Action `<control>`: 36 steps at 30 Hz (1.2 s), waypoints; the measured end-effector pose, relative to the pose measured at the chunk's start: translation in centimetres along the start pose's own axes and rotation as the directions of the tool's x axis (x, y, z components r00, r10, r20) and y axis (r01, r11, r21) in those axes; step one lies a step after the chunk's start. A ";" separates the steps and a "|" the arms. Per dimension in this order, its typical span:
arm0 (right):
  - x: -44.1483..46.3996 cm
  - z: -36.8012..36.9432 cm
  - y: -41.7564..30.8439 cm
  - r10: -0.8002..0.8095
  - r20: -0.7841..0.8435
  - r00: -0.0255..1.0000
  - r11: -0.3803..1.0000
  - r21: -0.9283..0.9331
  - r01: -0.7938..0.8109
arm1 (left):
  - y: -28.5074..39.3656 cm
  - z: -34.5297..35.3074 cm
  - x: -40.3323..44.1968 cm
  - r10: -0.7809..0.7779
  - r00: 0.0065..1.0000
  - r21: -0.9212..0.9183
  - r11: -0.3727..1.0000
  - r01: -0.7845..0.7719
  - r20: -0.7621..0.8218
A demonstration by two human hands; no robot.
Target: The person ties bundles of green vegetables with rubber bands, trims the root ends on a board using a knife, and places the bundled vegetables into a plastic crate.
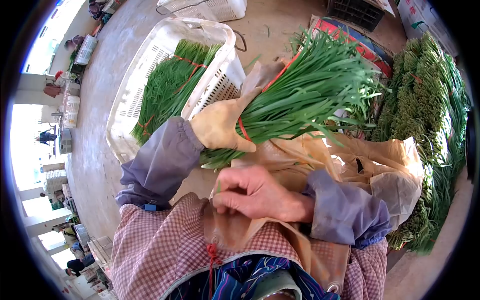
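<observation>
My left hand (220,124), in a pale work glove, is wrapped round a thick bunch of garlic chives (310,92). Red ties circle the bunch near the glove, and the loose leaf ends fan out to the right. My right hand (252,194) is bare and curled closed above my lap, just below the bunch. A tiny green scrap shows at its fingers; whatever is inside them is hidden. Under both hands lies a tan plastic apron (300,155) over checked clothing.
A white plastic basket (132,82) at left holds tied green bunches (175,85). Another white basket (205,9) stands behind it. Stacked green bunches (420,105) line the right side. A black crate (355,14) is at the back. Other people are far left.
</observation>
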State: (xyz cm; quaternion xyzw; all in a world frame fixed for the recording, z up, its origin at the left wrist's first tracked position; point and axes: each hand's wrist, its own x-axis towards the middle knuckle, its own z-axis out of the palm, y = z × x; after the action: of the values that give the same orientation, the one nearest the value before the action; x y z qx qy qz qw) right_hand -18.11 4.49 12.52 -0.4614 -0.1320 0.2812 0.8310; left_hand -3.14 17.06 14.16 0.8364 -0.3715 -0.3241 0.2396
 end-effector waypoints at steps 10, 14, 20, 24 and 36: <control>-5.2 -5.9 -3.8 -0.327 -0.117 0.938 0.495 -0.866 0.065 | 1.1 0.0 -0.2 -0.066 0.998 0.020 0.998 0.066 -0.017; -6.0 -7.3 -1.7 -0.648 -0.456 0.610 0.509 -0.855 -0.099 | 0.4 0.5 -0.4 0.004 0.998 0.034 0.999 -0.002 -0.062; -4.2 -9.0 -2.5 -0.364 -0.688 0.628 0.890 -0.456 0.016 | 1.1 1.0 -0.4 -0.040 0.996 0.079 0.996 0.046 -0.077; -3.4 -8.5 -2.3 -0.526 -0.581 0.621 0.788 -0.608 0.098 | 1.3 0.9 -0.3 -0.043 0.997 0.055 0.997 0.047 -0.072; -1.8 -3.2 0.7 -0.197 0.195 0.961 0.926 -0.284 0.247 | 1.2 0.5 0.3 -0.040 0.998 0.047 0.998 0.042 -0.042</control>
State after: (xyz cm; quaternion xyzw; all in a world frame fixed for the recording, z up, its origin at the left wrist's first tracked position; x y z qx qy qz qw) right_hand -18.27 1.46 10.29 -0.5421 -0.2927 0.1980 0.7624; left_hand -3.91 15.99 14.47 0.8558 -0.3569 -0.3029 0.2203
